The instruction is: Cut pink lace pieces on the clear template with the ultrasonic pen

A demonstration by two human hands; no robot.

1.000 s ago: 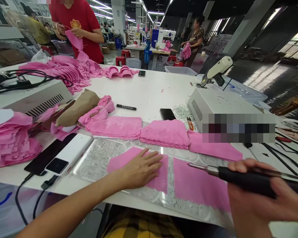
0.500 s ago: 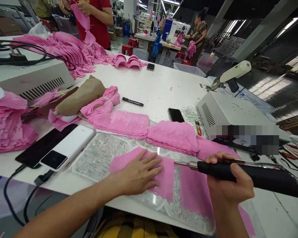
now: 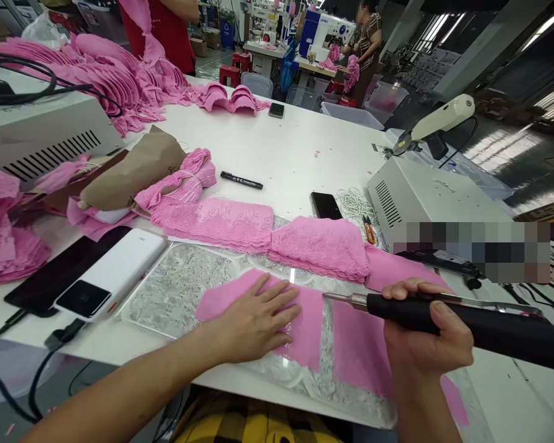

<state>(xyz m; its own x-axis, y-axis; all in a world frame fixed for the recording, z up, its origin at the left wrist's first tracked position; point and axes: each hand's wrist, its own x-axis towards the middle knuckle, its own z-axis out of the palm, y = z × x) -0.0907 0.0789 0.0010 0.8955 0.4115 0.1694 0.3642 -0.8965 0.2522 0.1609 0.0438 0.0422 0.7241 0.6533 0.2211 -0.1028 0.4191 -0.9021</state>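
Observation:
My left hand point(image 3: 253, 323) lies flat with fingers spread on a pink lace piece point(image 3: 305, 320) that rests on a scratched clear plate point(image 3: 180, 292). My right hand point(image 3: 425, 344) is closed round the black handle of a cutting tool point(image 3: 489, 326). Its metal tip point(image 3: 339, 298) points left and hovers at the lace piece's right edge. A second pink piece point(image 3: 357, 351) lies on the plate under the tool.
Stacks of pink lace point(image 3: 321, 246) lie behind the plate. A white power bank point(image 3: 111, 274), black marker point(image 3: 240, 180), phone point(image 3: 325, 205) and white machine box point(image 3: 425, 200) sit on the table. Two other people point(image 3: 166, 31) handle pink fabric further back.
My right hand brought the tool in from the right until its tip reached the lace edge. The view tipped downward slightly. My left hand stayed pressed on the lace.

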